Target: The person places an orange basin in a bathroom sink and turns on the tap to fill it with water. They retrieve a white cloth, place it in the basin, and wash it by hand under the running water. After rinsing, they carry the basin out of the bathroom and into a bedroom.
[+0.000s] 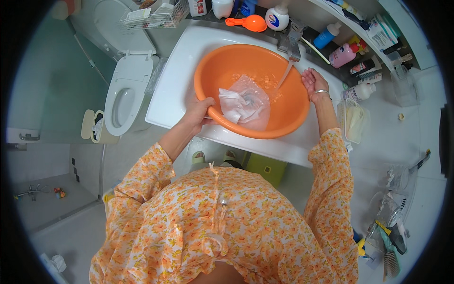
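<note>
An orange plastic basin [293, 116] sits tilted in the white sink [166, 90]. My left hand [198, 112] is closed round its near left rim, thumb on top. My right hand [314, 85], with a bangle at the wrist, is beside the right rim, palm turned up and fingers apart. Whether it touches the basin I cannot tell. From the metal faucet [292, 49] a thin stream of water runs into the basin. Inside lies a white, crumpled cloth-like piece [239, 106], with a clear, filmy sheet or water around it.
Along the back ledge stand an orange scoop [254, 22], a white pump bottle [277, 18], a blue bottle [326, 36] and a pink bottle [344, 55]. A soap rack [353, 120] is right of the sink. The toilet [124, 102] stands left, with a small bin [98, 127] beside it.
</note>
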The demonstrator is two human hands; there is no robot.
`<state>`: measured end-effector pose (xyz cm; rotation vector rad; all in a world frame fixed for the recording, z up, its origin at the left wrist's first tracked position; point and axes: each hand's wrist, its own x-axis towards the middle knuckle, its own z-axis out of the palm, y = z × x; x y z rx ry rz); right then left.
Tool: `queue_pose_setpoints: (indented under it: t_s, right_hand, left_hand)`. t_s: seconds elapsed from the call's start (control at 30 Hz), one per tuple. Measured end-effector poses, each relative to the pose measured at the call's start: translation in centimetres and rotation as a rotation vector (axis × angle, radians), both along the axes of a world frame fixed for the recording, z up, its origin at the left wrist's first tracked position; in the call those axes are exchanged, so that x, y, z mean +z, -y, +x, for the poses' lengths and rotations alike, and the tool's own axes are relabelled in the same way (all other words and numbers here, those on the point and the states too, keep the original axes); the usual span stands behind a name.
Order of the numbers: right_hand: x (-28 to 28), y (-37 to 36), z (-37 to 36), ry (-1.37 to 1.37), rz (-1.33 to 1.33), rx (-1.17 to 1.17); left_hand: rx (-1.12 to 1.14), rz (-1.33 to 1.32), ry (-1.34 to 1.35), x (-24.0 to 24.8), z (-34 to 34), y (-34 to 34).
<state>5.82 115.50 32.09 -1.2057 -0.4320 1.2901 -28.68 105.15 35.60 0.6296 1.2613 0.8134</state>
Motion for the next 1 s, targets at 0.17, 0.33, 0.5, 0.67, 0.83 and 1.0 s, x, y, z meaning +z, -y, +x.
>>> queue_pose_setpoints:
  t_s: [0.17, 0.33, 0.5, 0.67, 0.83, 1.0]
  right_hand:
    - [-0.1, 0.1, -1.3, 0.035, -0.036, 0.090]
    - [-1.3, 0.5, -1.9, 0.033, -0.116, 0.125]
    - [-2.1, 0.9, -1.8, 0.074, -0.171, 0.143]
    - [-3.0, 1.9, -2.3, 0.106, -0.218, 0.143]
    - [-4.8, 2.2, -1.9, 0.083, -0.249, 0.168]
    - [-5.5, 1.8, -2.4, 0.130, -0.305, 0.220]
  left_hand:
    - [-0.019, 0.020, 0.022, -0.8, 1.8, 0.2]
    - [-0.038, 0.053, 0.095, -1.9, 3.3, -0.1]
    - [-0.005, 0.094, 0.078, -2.9, 4.1, -0.1]
    - [0.007, 0.174, 0.089, -5.2, 4.3, -0.4]
    - [-0.023, 0.122, 0.101, -5.8, 3.8, -0.6]
    - [-0.047, 0.127, 0.078, -5.7, 3.5, -0.7]
